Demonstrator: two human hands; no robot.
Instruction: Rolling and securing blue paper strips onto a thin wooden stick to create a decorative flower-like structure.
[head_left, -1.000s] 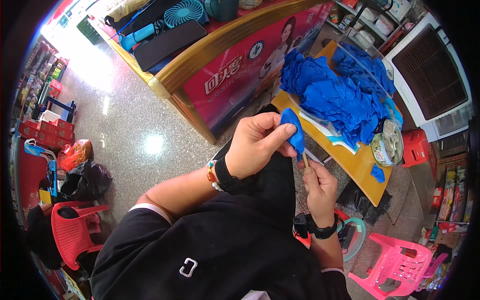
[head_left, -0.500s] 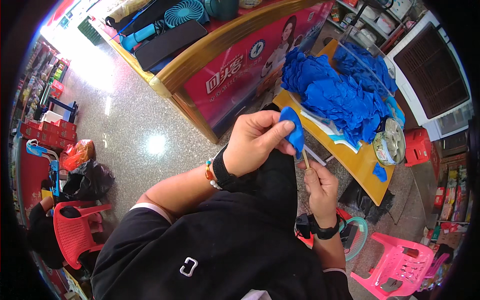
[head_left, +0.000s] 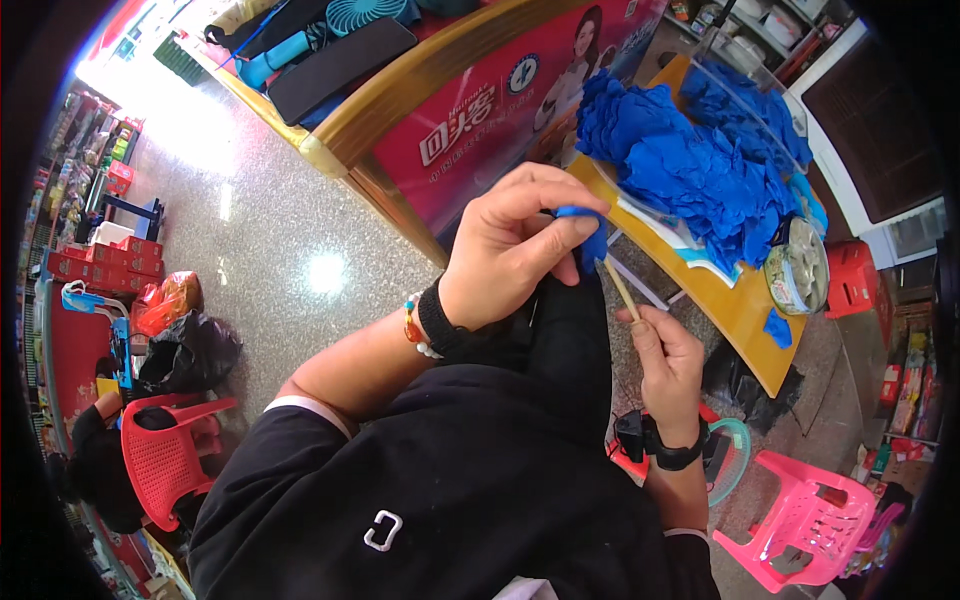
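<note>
My left hand [head_left: 515, 240], above my dark-clad leg, pinches a small blue petal-like piece [head_left: 594, 246] between thumb and fingers. The fingers partly cover it. A thin pale stick [head_left: 622, 286] slants from my right hand [head_left: 668, 358] up to the blue piece's lower edge. My right thumb and fingers are closed on its lower end. Whether the tip touches the piece or sits inside it, I cannot tell. To the right, a heap of similar blue pieces [head_left: 680, 165] lies on a yellow wooden table [head_left: 755, 352], with one loose blue piece [head_left: 777, 328] near its edge.
A round container [head_left: 797, 268] with whitish contents stands on the table beside the heap. A wood-edged counter [head_left: 400, 110] rises ahead. A pink plastic chair [head_left: 800, 520] is at lower right, a red chair [head_left: 165, 465] at left, near a black bag [head_left: 190, 355] on the floor.
The blue piece has turned and now shows less of its face, folded under my left fingers. My right hand has moved down and right, exposing more of the stick. The view has shifted slightly.
</note>
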